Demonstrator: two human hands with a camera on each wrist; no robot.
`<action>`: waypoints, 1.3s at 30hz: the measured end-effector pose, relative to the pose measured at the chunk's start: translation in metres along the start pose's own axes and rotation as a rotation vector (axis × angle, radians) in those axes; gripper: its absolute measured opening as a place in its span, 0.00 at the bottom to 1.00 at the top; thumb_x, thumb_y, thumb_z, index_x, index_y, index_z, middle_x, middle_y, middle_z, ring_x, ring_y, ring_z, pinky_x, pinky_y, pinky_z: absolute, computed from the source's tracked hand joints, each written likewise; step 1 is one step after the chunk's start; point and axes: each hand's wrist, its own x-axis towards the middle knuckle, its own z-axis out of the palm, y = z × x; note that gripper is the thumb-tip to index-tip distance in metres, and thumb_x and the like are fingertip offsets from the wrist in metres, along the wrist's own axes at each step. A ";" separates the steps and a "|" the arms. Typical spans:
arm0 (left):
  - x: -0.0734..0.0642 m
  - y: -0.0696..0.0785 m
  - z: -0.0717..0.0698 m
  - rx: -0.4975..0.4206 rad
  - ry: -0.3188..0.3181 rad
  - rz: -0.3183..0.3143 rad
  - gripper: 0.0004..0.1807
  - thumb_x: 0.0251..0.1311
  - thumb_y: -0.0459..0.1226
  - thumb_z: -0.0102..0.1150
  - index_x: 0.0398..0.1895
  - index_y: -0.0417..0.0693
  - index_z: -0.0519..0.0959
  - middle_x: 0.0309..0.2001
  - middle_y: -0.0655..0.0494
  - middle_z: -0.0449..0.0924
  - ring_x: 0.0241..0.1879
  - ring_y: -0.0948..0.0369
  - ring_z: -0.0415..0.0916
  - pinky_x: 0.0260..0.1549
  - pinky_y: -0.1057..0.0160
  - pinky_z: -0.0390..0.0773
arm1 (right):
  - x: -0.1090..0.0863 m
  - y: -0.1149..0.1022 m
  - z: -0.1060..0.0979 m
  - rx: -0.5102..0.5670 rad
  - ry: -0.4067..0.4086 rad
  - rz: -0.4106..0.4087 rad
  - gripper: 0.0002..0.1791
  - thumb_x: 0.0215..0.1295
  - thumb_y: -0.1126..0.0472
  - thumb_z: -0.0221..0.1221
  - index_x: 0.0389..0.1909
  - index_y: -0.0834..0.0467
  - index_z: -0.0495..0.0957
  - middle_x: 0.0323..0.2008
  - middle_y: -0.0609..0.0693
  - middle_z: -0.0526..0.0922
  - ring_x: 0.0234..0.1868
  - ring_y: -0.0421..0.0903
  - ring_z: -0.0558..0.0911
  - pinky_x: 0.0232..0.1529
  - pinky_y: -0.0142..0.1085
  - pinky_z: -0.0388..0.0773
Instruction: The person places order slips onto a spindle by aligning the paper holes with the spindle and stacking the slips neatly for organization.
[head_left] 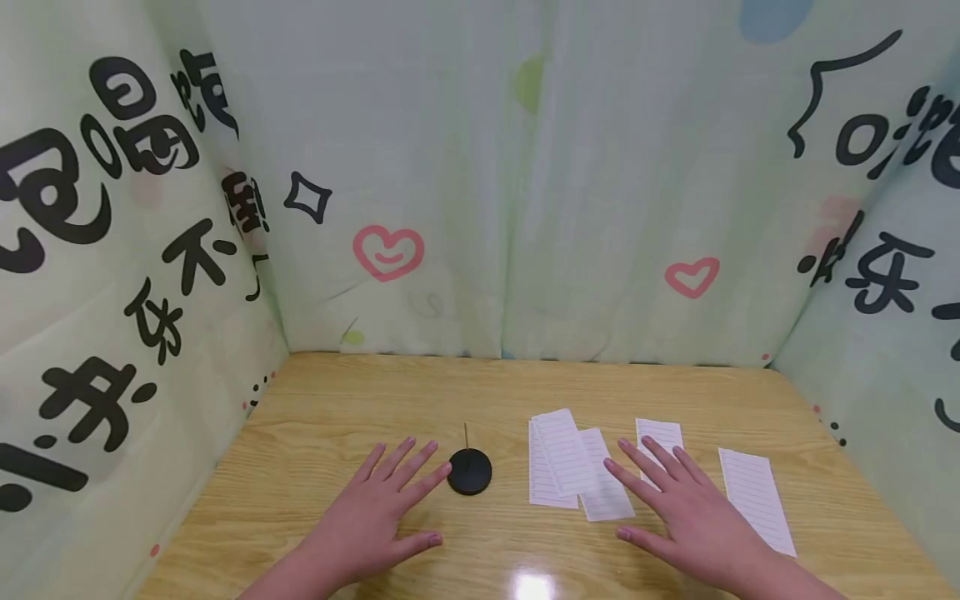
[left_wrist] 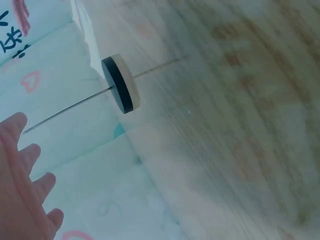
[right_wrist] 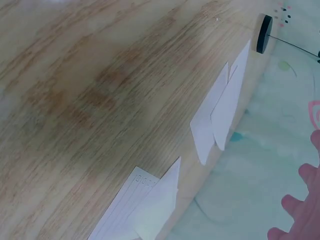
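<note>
Well, on the left a pale cloth (head_left: 45, 325) hangs beside the wooden table (head_left: 337, 392). Next comes the left hand (head_left: 378, 508), with its fingers spread out and nothing in them. The tip of its pointing finger is very near a round black base (head_left: 470, 473), but I cannot tell if they touch. A thin metal pin (head_left: 466, 435) stands straight up from that base, near the middle of the table. The base looks hard and may be a bit heavy, so its round edge seems the best place to hold it. The pin looks stiff and may be sharp, so fingers should keep off its tip.

Just right of the base, three white paper slips (head_left: 567, 454) with lines on them lie partly on top of each other. They look light and thin, and would likely bend or tear easily. They may slide on the smooth table, so a soft pinch at one edge should work. Farther right, one more slip (head_left: 660, 431) is partly hidden by the right hand (head_left: 690, 521). That hand has its fingers spread too and grips nothing. Last, to the right of it, another slip (head_left: 757, 496) lies flat on the table.
</note>
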 end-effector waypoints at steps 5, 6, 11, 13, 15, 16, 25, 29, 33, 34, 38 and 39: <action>0.000 -0.001 0.002 -0.003 -0.017 -0.016 0.40 0.66 0.65 0.47 0.78 0.70 0.53 0.79 0.61 0.46 0.76 0.53 0.46 0.70 0.43 0.48 | 0.000 0.001 0.003 0.000 0.009 -0.029 0.40 0.61 0.33 0.60 0.72 0.44 0.66 0.71 0.49 0.66 0.76 0.49 0.52 0.74 0.36 0.33; 0.000 -0.001 0.002 0.000 -0.016 -0.019 0.39 0.66 0.65 0.47 0.78 0.69 0.53 0.78 0.61 0.48 0.76 0.52 0.48 0.70 0.43 0.49 | 0.001 0.001 0.003 0.003 0.011 -0.031 0.40 0.61 0.33 0.61 0.72 0.43 0.66 0.71 0.49 0.67 0.75 0.52 0.56 0.73 0.35 0.33; 0.002 -0.003 0.006 -0.001 -0.007 -0.033 0.38 0.67 0.63 0.48 0.78 0.65 0.56 0.76 0.57 0.54 0.73 0.51 0.55 0.69 0.45 0.55 | 0.003 -0.001 0.004 0.030 0.010 -0.032 0.39 0.60 0.35 0.62 0.71 0.43 0.68 0.70 0.48 0.68 0.66 0.58 0.69 0.72 0.33 0.34; 0.004 -0.004 0.008 -0.020 -0.013 -0.040 0.38 0.68 0.62 0.48 0.78 0.64 0.56 0.76 0.57 0.56 0.72 0.51 0.56 0.67 0.45 0.57 | 0.004 -0.002 0.005 0.036 0.006 -0.024 0.39 0.60 0.35 0.63 0.71 0.43 0.68 0.70 0.48 0.68 0.65 0.58 0.70 0.71 0.35 0.39; 0.006 -0.005 0.009 -0.052 -0.022 -0.044 0.38 0.68 0.62 0.48 0.77 0.63 0.56 0.75 0.56 0.57 0.71 0.52 0.58 0.66 0.44 0.60 | 0.004 -0.004 0.005 0.038 0.001 -0.014 0.39 0.59 0.36 0.64 0.71 0.43 0.68 0.69 0.49 0.69 0.65 0.57 0.70 0.68 0.40 0.46; 0.007 -0.005 0.010 -0.071 -0.026 -0.043 0.37 0.69 0.61 0.48 0.77 0.62 0.57 0.74 0.55 0.59 0.71 0.52 0.59 0.64 0.44 0.62 | 0.005 -0.005 0.005 0.041 -0.004 -0.006 0.39 0.59 0.36 0.64 0.71 0.43 0.68 0.69 0.49 0.69 0.64 0.57 0.71 0.66 0.42 0.49; 0.017 -0.007 0.018 -0.201 -0.100 -0.119 0.36 0.68 0.59 0.53 0.74 0.57 0.62 0.67 0.53 0.67 0.67 0.51 0.65 0.61 0.44 0.67 | 0.011 -0.008 0.009 0.103 -0.111 0.093 0.36 0.60 0.36 0.63 0.69 0.40 0.70 0.66 0.47 0.73 0.60 0.57 0.76 0.56 0.52 0.69; 0.022 -0.009 0.020 -0.269 -0.139 -0.167 0.35 0.67 0.59 0.53 0.73 0.56 0.64 0.66 0.53 0.68 0.66 0.52 0.66 0.60 0.46 0.69 | 0.017 -0.007 0.011 0.151 -0.174 0.166 0.33 0.63 0.34 0.60 0.66 0.43 0.74 0.62 0.49 0.76 0.58 0.58 0.76 0.54 0.56 0.71; 0.028 -0.010 0.022 -0.355 -0.164 -0.204 0.34 0.68 0.57 0.54 0.73 0.55 0.65 0.64 0.55 0.70 0.64 0.53 0.68 0.60 0.47 0.70 | 0.023 -0.005 0.013 0.191 -0.226 0.219 0.31 0.65 0.33 0.56 0.64 0.44 0.76 0.58 0.49 0.78 0.56 0.56 0.77 0.52 0.58 0.72; 0.030 -0.011 0.022 -0.373 -0.166 -0.209 0.34 0.68 0.57 0.54 0.73 0.55 0.65 0.63 0.55 0.70 0.63 0.53 0.69 0.59 0.47 0.70 | 0.024 -0.004 0.014 0.204 -0.238 0.227 0.31 0.66 0.33 0.56 0.64 0.45 0.76 0.58 0.49 0.78 0.55 0.56 0.78 0.51 0.58 0.72; 0.037 -0.014 0.024 -0.447 -0.174 -0.226 0.34 0.68 0.55 0.55 0.73 0.52 0.65 0.60 0.54 0.72 0.60 0.54 0.72 0.55 0.48 0.73 | 0.029 0.000 0.019 0.238 -0.285 0.253 0.31 0.67 0.32 0.53 0.64 0.45 0.76 0.58 0.49 0.78 0.55 0.55 0.78 0.52 0.58 0.72; 0.038 -0.015 0.025 -0.470 -0.180 -0.232 0.34 0.68 0.55 0.55 0.73 0.52 0.64 0.60 0.54 0.72 0.60 0.54 0.72 0.54 0.48 0.74 | 0.030 0.001 0.020 0.247 -0.294 0.258 0.32 0.67 0.32 0.53 0.65 0.46 0.76 0.58 0.49 0.78 0.56 0.55 0.77 0.53 0.59 0.71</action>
